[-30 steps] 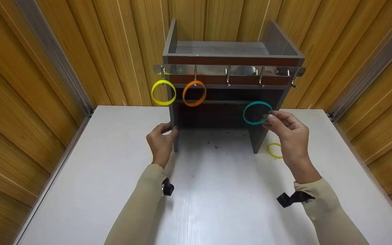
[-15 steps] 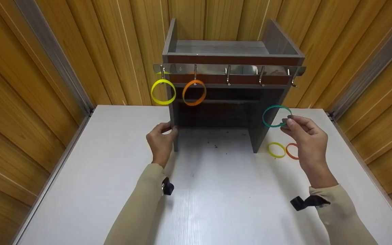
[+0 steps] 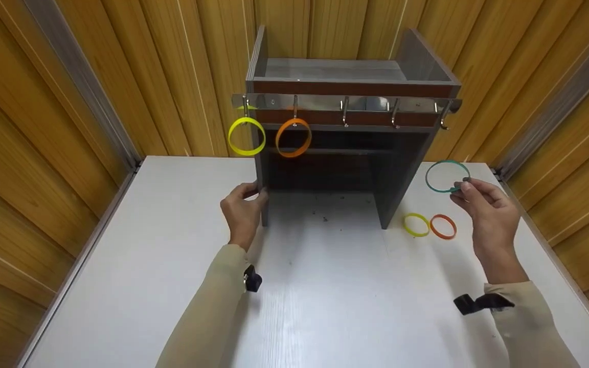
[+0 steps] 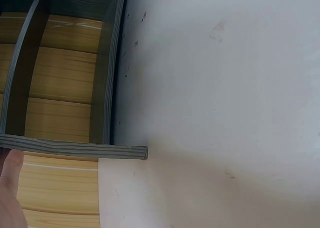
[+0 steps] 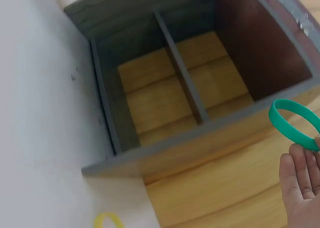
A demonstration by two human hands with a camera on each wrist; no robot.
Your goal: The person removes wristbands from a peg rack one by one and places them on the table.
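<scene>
One right hand (image 3: 495,220) aloft with teal ring (image 5: 287,129)

Two yellow rings (image 3: 246,153), two orange rings (image 3: 294,155) and one teal ring (image 5: 286,129) make five in all: two hanging, two lying on the one white surface (image 3: 325,306), one held. There are five hooks (image 3: 345,113) along one metal rail (image 3: 317,103), one grey shelf unit (image 3: 402,174), two hands (image 3: 495,220), two sleeves (image 3: 205,306) and two black wrist devices (image 3: 252,279).
</scene>
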